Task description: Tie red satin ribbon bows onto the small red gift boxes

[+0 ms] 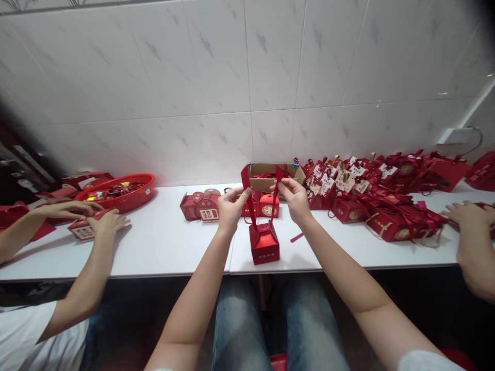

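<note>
A small red box (265, 244) with gold lettering stands upright near the front edge of the white table, a dark red ribbon rising from each side of its top. My left hand (232, 207) pinches the left ribbon (249, 198) above the box. The right ribbon (279, 178) is pinched in my right hand (294, 200), at about the same height. Behind the box, partly hidden by the ribbons, sits another red box (269, 205) with a gold emblem.
Behind my hands is a cardboard box (297, 175). Red gift boxes (394, 221) crowd the right side; two more (207, 206) stand left of centre. A red basin (149, 186) holds wrapped items. Other people's hands (106, 224) work at both sides.
</note>
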A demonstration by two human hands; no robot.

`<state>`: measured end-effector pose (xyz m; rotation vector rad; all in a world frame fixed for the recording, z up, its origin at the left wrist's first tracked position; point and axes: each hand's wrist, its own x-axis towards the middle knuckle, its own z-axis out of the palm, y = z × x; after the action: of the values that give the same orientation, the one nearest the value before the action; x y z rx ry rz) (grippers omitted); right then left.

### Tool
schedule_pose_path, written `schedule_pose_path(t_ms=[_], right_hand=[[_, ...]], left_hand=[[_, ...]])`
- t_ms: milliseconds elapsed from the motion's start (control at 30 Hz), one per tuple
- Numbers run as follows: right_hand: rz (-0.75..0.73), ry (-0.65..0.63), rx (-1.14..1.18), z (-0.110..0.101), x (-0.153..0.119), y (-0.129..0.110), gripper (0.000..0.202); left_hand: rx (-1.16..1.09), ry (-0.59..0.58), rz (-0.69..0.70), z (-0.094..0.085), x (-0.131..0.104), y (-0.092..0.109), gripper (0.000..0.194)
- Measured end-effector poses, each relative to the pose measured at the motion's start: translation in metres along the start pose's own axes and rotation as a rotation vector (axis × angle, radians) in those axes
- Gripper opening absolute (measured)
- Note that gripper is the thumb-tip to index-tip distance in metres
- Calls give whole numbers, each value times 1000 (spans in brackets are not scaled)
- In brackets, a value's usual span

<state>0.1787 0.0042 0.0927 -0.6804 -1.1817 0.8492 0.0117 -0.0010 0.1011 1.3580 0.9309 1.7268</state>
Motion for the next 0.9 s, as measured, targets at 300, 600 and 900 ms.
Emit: schedule_pose_path(t_ms=[300, 600, 900], right_hand=[[21, 43, 127, -3, 1, 4, 27], [92, -14, 54, 10, 4, -3, 32], [61, -238, -33, 12, 2, -15, 24]], left_hand=[[1, -10, 33, 4, -1, -2, 26], [-9, -68, 23, 8, 2, -1, 25], [101, -235, 32, 13, 7, 0, 24]])
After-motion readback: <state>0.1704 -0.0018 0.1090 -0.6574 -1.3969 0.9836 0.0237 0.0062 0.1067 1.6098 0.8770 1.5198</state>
